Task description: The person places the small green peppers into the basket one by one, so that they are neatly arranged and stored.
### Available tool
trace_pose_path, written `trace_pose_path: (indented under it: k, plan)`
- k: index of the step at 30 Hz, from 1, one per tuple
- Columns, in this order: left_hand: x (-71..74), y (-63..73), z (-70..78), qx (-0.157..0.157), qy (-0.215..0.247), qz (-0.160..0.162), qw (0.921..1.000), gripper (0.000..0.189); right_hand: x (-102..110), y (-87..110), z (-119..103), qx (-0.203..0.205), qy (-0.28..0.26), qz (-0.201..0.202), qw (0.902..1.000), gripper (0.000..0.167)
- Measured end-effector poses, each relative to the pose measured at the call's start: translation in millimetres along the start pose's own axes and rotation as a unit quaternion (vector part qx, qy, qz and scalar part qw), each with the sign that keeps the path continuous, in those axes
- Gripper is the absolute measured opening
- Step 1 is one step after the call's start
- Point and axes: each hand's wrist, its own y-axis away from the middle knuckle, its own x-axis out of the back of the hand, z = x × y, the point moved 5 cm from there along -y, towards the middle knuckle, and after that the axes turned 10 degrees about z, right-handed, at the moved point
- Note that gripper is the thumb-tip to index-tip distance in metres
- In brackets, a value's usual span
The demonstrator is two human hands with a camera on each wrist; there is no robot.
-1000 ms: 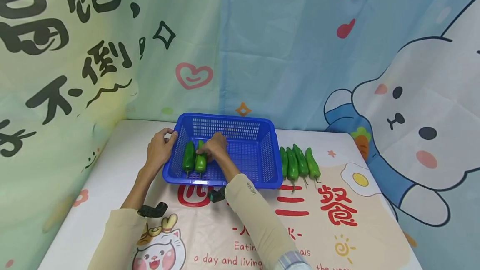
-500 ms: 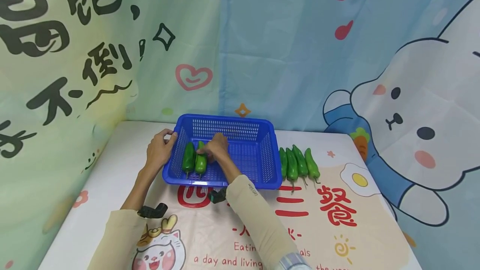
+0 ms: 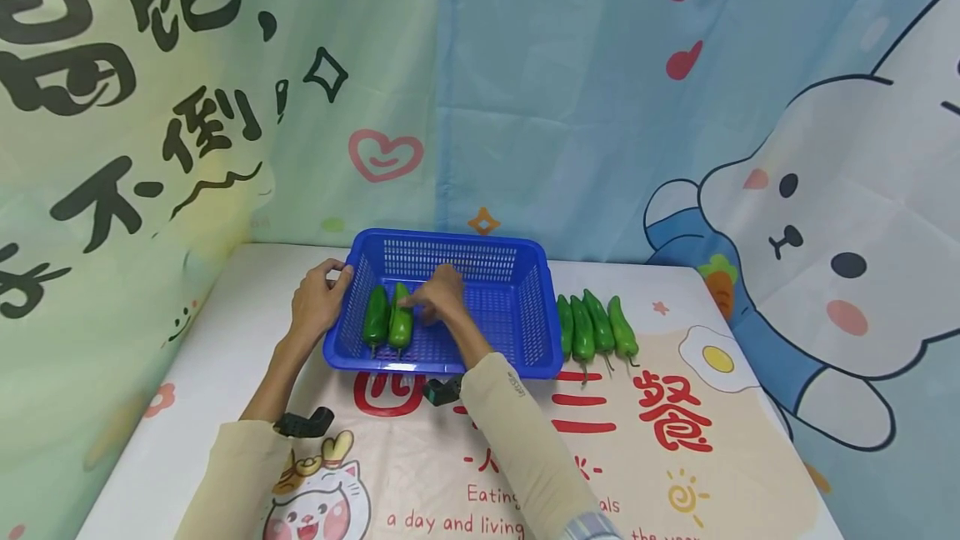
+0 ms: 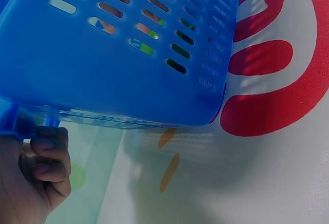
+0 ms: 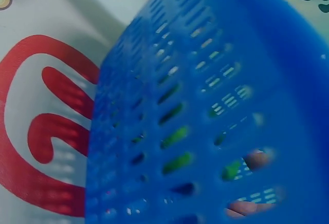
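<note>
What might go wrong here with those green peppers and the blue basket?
The right hand is close beside the two peppers inside and might knock them askew. The left hand holds the basket at its side; a tug could slide or tilt it. If it slid right, it might bump the four peppers outside.

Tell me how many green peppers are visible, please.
6: two peppers side by side in the blue basket, four peppers in a row on the table, right of the basket. The right hand or the basket may hide more.
</note>
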Motion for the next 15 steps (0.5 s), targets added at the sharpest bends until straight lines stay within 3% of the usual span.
trace_pose_path:
  k: [5, 10, 15]
  plan:
    - [0.3, 0.2, 0.5, 0.001, -0.002, 0.0, 1.0, 0.046, 40, 38.5, -16, -0.008, -0.022, -0.012, 0.9997, 0.078]
    - [0.1, -0.8, 1.5, -0.001, -0.001, 0.001, 1.0, 0.046, 57, 44.1, -14, -0.002, -0.059, -0.01, 0.9982, 0.078]
    - [0.0, -0.4, 0.9, 0.002, -0.006, 0.0, 1.0, 0.045, 69, 41.5, -8, -0.003, -0.072, -0.015, 0.9973, 0.092]
